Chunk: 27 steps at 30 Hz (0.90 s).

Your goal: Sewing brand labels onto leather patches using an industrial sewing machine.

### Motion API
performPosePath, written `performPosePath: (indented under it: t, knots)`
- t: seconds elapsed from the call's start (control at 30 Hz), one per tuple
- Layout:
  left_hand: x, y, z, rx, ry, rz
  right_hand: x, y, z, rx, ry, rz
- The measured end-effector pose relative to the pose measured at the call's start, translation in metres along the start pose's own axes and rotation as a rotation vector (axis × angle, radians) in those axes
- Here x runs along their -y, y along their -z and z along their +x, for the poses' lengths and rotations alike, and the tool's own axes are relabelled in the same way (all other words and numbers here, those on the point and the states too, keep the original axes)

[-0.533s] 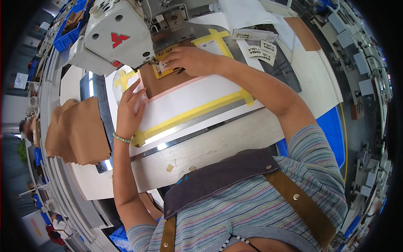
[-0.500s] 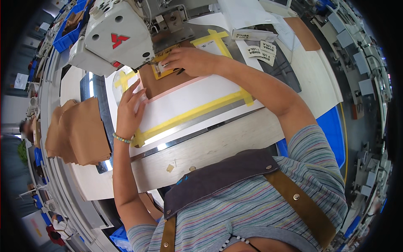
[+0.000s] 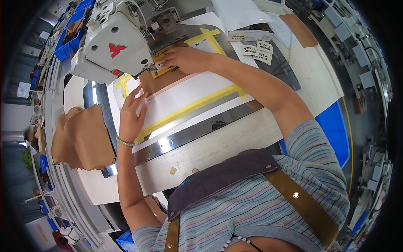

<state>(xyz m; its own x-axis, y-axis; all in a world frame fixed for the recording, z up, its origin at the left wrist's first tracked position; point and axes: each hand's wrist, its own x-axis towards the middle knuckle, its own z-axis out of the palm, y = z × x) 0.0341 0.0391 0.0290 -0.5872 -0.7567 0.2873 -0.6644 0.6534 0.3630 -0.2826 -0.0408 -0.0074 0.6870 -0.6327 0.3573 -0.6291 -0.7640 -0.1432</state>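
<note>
My left hand [image 3: 132,112] rests with fingers apart at the left edge of a brown panel [image 3: 153,84] bordered by a pink strip, on a white sheet [image 3: 176,103] framed with yellow tape. My right hand [image 3: 184,59] lies over a yellow template [image 3: 159,74] on that panel, fingers stretched leftward and slightly bent onto a small pale piece too small to make out. Both hands are beside the white sewing machine head [image 3: 105,54], whose needle area is partly hidden by my right fingers.
Brown pieces lie stacked [image 3: 84,136] at left; small labels [image 3: 262,54], a white box [image 3: 239,36] and papers at back right. A blue tray [image 3: 63,47] stands back left, a blue bin [image 3: 331,126] beside the table at right. Another person [image 3: 63,239] is at lower left.
The view has turned slightly. The taped sheet has shifted a little away from me, showing more metal plate along its near edge. Both hands keep nearly the same pose.
</note>
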Motion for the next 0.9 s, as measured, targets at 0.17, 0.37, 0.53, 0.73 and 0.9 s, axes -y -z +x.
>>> performPosePath:
  t: [0.17, 0.37, 0.53, 0.73, 0.9]
  knots:
    - [0.002, 0.000, 0.002, -0.011, 0.007, -0.023, -0.005, 0.000, 0.003, -0.015, -0.007, -0.013]
    - [0.004, 0.000, 0.011, -0.007, -0.005, -0.039, -0.002, 0.004, -0.010, -0.085, -0.023, -0.073]
    - [0.006, -0.012, 0.028, -0.034, -0.041, -0.056, -0.005, 0.005, -0.029, -0.109, -0.189, -0.002]
    - [0.003, -0.028, 0.046, -0.078, -0.148, -0.011, -0.005, 0.000, -0.027, -0.096, -0.100, -0.098]
    - [-0.001, -0.030, 0.045, -0.068, -0.157, 0.013, 0.005, 0.001, -0.024, -0.093, -0.101, -0.073]
